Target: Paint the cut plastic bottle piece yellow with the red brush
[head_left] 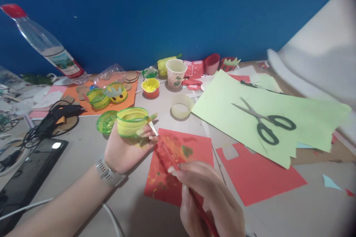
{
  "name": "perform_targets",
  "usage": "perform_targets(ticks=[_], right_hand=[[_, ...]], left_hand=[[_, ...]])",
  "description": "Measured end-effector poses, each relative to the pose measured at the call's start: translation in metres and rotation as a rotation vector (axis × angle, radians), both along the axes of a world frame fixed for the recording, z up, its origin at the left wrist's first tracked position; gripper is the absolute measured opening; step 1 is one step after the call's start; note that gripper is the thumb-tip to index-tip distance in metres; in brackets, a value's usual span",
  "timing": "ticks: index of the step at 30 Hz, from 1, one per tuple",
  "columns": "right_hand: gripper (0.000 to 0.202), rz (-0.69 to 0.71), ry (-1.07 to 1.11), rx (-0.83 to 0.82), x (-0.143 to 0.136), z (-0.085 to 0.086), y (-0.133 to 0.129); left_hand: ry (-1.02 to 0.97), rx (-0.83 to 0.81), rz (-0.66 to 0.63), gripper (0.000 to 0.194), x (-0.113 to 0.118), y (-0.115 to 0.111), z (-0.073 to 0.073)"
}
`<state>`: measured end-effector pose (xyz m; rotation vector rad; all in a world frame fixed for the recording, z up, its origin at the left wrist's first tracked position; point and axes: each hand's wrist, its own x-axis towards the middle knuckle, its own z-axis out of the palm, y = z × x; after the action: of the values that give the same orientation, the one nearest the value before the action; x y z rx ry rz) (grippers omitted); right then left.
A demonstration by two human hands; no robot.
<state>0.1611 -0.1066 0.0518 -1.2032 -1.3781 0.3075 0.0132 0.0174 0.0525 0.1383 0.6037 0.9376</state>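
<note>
My left hand (pixel 129 152) holds a clear round cup (pixel 129 127) painted in yellow and green bands, its open rim facing up. My right hand (pixel 208 192) grips a red-handled paintbrush (pixel 169 155), whose bristle end meets the right side of the cup, near my left fingertips. Under the brush lies a red sheet (pixel 164 177) smeared with green and yellow paint. Behind the hands stand a small cup of yellow paint (pixel 151 86) and one of green paint (pixel 149 73). A green-painted clear piece (pixel 106 122) sits left of the held cup.
Scissors (pixel 260 118) lie on light green paper (pixel 230 100) at right, beside another red sheet (pixel 258 177). A patterned paper cup (pixel 176 72) stands at the back. At left are a tilted bottle (pixel 52 50), a glue gun (pixel 65 110), cables and a black power strip (pixel 30 177).
</note>
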Motion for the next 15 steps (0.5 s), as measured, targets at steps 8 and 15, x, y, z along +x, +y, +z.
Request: perform_targets(ticks=[8, 15], right_hand=[[0.033, 0.004, 0.071, -0.034, 0.001, 0.003, 0.001], [0.011, -0.04, 0.777, -0.292, 0.016, 0.02, 0.009]], left_hand=[[0.002, -0.017, 0.028, 0.029, 0.001, 0.0, 0.002], [0.026, 0.015, 0.058, 0.037, 0.003, -0.001, 0.006]])
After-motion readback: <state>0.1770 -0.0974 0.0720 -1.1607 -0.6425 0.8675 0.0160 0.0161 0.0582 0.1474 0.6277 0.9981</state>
